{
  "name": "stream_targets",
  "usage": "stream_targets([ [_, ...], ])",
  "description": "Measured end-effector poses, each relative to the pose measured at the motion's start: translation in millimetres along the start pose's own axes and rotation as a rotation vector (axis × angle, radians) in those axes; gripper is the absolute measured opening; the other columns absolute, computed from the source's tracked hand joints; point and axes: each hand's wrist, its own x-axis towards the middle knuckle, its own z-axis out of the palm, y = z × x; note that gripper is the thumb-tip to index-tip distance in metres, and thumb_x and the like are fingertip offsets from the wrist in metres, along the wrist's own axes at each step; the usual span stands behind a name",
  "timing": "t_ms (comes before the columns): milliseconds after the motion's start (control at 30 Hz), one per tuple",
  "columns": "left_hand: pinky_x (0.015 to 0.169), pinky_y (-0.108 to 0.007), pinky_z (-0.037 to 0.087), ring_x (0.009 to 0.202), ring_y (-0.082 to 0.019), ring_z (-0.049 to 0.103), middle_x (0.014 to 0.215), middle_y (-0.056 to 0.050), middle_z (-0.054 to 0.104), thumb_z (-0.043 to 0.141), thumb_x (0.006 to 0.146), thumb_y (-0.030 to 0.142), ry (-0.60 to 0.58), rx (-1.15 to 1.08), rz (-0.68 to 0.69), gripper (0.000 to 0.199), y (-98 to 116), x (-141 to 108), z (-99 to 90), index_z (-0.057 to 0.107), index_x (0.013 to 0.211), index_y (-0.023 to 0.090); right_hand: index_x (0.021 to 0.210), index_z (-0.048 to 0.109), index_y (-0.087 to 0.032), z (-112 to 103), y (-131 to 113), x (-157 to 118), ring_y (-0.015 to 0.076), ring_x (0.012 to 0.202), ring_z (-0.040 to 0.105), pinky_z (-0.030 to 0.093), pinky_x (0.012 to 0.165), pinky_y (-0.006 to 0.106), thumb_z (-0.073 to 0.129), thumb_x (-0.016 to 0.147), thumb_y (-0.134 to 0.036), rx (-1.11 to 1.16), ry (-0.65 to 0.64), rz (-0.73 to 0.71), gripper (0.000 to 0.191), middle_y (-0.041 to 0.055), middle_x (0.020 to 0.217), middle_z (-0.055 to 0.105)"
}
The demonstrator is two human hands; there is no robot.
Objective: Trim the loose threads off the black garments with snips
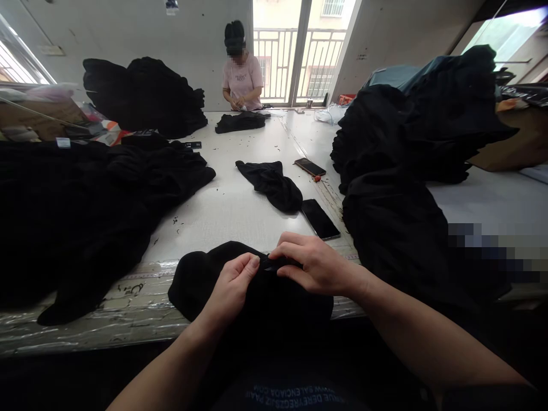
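A black garment (pixel 197 279) lies bunched over the table's near edge and hangs toward my body. My left hand (pixel 233 282) is closed, pinching the garment between thumb and fingers near its upper middle. Just to the right, my right hand (pixel 310 262) has its fingers bent around a raised fold of the same black cloth, thumb below and fingers above. A small light bit shows in the cloth between the two hands; it is too small to make out.
Black garments pile up at the left (pixel 85 211) and right (pixel 394 217). Beyond my hands lie a dark phone (pixel 321 218), a second phone (pixel 310 166) and a crumpled black cloth (pixel 274 182). Across the table (pixel 205 211), a person (pixel 243 80) stands by black fabric (pixel 242 121).
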Motion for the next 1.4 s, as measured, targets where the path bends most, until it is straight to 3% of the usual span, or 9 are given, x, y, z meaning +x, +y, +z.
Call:
stream_targets([
  [433, 0.045, -0.020, 0.025, 0.051, -0.008, 0.030, 0.059, 0.004, 0.037, 0.055, 0.083, 0.048, -0.025, -0.046, -0.008, 0.037, 2.6, -1.4, 2.6, 0.051, 0.065, 0.016, 0.093, 0.065, -0.016, 1.9, -4.3, 2.7, 0.0131, 0.067, 0.054, 0.046, 0.060, 0.026, 0.056, 0.082, -0.011, -0.044, 0.009, -0.024, 0.015, 0.0038, 0.083, 0.058],
  [667, 0.047, -0.020, 0.028, 0.054, -0.009, 0.034, 0.060, 0.003, 0.040, 0.053, 0.084, 0.050, -0.017, -0.087, -0.057, 0.037, -1.5, -0.5, -1.4, 0.051, 0.068, 0.016, 0.098, 0.058, -0.020, -15.9, -9.8, -0.4, 0.0097, 0.061, 0.053, 0.045, 0.053, 0.023, 0.056, 0.086, -0.018, 0.457, 0.378, 0.087, 0.013, 0.0006, 0.083, 0.056],
  [767, 0.047, -0.020, 0.028, 0.053, -0.008, 0.034, 0.060, 0.003, 0.040, 0.055, 0.083, 0.049, -0.017, -0.128, -0.054, 0.037, -2.2, 0.7, 0.3, 0.050, 0.067, 0.016, 0.103, 0.058, -0.020, 1.6, -10.1, 2.1, 0.0110, 0.065, 0.053, 0.047, 0.057, 0.024, 0.065, 0.079, -0.022, 0.322, 0.293, 0.070, 0.025, 0.0031, 0.091, 0.057],
  [900, 0.046, -0.019, 0.027, 0.053, -0.008, 0.033, 0.061, 0.003, 0.041, 0.056, 0.082, 0.048, -0.015, -0.139, -0.035, 0.036, -5.6, 0.8, 3.1, 0.051, 0.067, 0.016, 0.077, 0.060, -0.017, 25.9, -6.0, 7.9, 0.0111, 0.062, 0.051, 0.045, 0.056, 0.024, 0.057, 0.082, -0.016, 0.076, 0.294, -0.027, 0.006, 0.0030, 0.078, 0.055],
  [1000, 0.046, -0.020, 0.028, 0.052, -0.008, 0.033, 0.060, 0.003, 0.040, 0.054, 0.083, 0.049, -0.011, -0.119, -0.047, 0.037, -8.7, -0.5, 2.1, 0.050, 0.066, 0.016, 0.071, 0.053, -0.019, 9.8, -9.2, 9.1, 0.0111, 0.060, 0.051, 0.043, 0.052, 0.024, 0.053, 0.087, -0.020, 0.285, 0.485, 0.021, 0.016, 0.0017, 0.072, 0.052],
  [1100, 0.048, -0.021, 0.031, 0.054, -0.009, 0.038, 0.061, 0.003, 0.043, 0.052, 0.084, 0.050, 0.005, -0.111, -0.061, 0.038, -9.7, -0.1, 0.7, 0.052, 0.068, 0.016, 0.061, 0.041, -0.021, -16.5, -19.3, 8.3, 0.0077, 0.043, 0.038, 0.032, 0.038, 0.022, 0.038, 0.095, -0.037, 0.597, 0.634, 0.074, 0.038, -0.0015, 0.060, 0.043],
  [1167, 0.050, -0.021, 0.032, 0.055, -0.009, 0.039, 0.060, 0.003, 0.044, 0.052, 0.085, 0.049, 0.022, -0.110, -0.043, 0.037, -8.9, 0.9, 1.9, 0.054, 0.068, 0.016, 0.059, 0.042, -0.021, -21.2, -25.0, 8.3, 0.0082, 0.042, 0.039, 0.032, 0.038, 0.023, 0.037, 0.095, -0.043, 0.605, 0.517, 0.045, 0.042, -0.0014, 0.058, 0.044],
  [1300, 0.059, -0.023, 0.040, 0.064, -0.013, 0.050, 0.068, -0.001, 0.057, 0.056, 0.084, 0.042, -0.077, -0.059, 0.049, 0.028, -7.2, -2.0, 5.8, 0.065, 0.076, 0.016, 0.083, 0.062, -0.019, 1.9, -17.8, 9.0, 0.0139, 0.068, 0.056, 0.046, 0.061, 0.028, 0.064, 0.081, -0.030, 0.172, 0.131, 0.074, 0.011, 0.0048, 0.089, 0.061],
  [1400, 0.078, -0.029, 0.045, 0.085, -0.019, 0.060, 0.089, -0.005, 0.068, 0.058, 0.083, 0.033, -0.194, 0.062, 0.089, 0.022, -8.8, -8.0, -6.3, 0.070, 0.096, 0.019, 0.074, 0.060, -0.018, 16.4, 3.4, 2.9, 0.0142, 0.065, 0.055, 0.044, 0.062, 0.027, 0.062, 0.082, -0.021, -0.035, 0.015, 0.184, 0.008, 0.0022, 0.075, 0.061],
])
